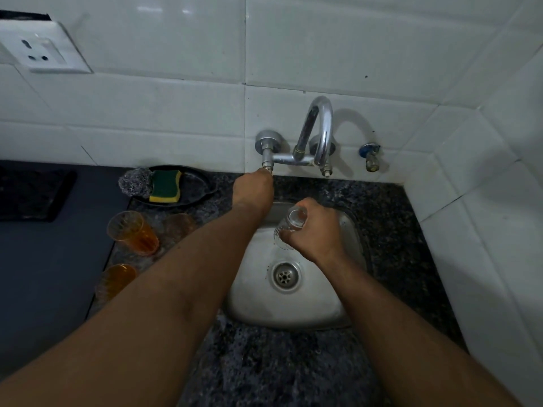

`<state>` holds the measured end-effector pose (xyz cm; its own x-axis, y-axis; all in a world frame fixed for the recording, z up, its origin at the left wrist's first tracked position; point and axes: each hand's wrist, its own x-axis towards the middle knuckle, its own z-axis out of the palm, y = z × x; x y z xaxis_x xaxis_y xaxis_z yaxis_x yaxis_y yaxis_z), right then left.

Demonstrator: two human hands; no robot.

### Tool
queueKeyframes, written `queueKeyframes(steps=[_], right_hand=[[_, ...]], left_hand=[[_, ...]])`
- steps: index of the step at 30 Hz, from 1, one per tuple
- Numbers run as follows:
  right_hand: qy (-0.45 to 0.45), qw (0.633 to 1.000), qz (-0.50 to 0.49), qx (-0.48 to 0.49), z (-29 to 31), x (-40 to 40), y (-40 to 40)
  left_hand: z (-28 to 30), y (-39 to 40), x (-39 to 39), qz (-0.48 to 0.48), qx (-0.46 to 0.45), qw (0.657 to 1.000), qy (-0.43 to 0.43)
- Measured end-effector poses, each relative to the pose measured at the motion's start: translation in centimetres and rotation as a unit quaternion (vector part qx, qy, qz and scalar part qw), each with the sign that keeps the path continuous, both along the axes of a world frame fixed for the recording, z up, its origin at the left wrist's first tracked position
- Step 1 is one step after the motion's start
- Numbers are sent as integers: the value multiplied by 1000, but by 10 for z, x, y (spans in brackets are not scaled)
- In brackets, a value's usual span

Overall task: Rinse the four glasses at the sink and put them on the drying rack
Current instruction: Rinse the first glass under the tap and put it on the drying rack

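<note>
Your right hand [316,230] grips a clear glass [289,229] over the sink [293,306], tilted with its mouth toward the tap [316,130]. Your left hand [253,190] reaches to the left tap valve [268,165]; its fingers are hidden behind the knuckles, so you cannot tell whether they are closed round the valve or only touching it. No water stream is visible at the spout.

Three amber glasses wait on the bench [264,362] left of the sink: one upright [132,232], one just beside it, partly behind your forearm [179,226], and one nearer you at the bench edge [116,280]. No drying rack is in view, so no glass can be counted as racked.

By this showing you are on the first glass, with its rinse barely begun or about to begin. The other three glasses, and all four placements on the rack, look to be left.
</note>
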<state>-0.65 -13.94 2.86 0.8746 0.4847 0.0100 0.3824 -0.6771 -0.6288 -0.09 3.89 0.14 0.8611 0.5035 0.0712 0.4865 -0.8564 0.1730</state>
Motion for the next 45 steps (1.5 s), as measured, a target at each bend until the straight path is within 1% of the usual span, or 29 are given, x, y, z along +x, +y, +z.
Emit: queueKeyframes(steps=[6,9,11,15,17,18,21,25,27,30,33,39,45], right_hand=[[-2,1000,4,6,0,-4,-7],[2,1000,7,18,2,-6,-12],[6,1000,1,31,5,-7,-16],[16,998,7,56,19,-19,-15],[17,997,22,71,28,-29,-7],[19,996,30,78,33,-35,-1],[19,993,56,102,45,-53,22],[18,986,105,127,63,-89,65],[19,981,135,138,70,-110,94],[21,975,176,136,76,-142,141],[29,968,206,137,78,-169,188],[41,960,253,115,60,-227,305],[67,948,300,79,20,-262,409]], left_hand=[[1,-1,-1,12,1,1000,4],[11,-3,-5,16,-7,999,27],[18,-3,-12,14,-43,998,43],[34,1,-49,-27,-166,985,32],[45,8,-81,-36,-183,981,59],[49,14,-96,-26,-192,979,60],[61,38,-142,12,-204,979,17],[85,72,-209,69,-195,978,-18],[90,94,-242,113,-181,976,-39],[89,130,-289,181,-185,963,-71],[79,165,-330,224,-203,950,-78],[48,255,-409,278,-210,937,-19],[5,333,-444,310,-207,927,31]])
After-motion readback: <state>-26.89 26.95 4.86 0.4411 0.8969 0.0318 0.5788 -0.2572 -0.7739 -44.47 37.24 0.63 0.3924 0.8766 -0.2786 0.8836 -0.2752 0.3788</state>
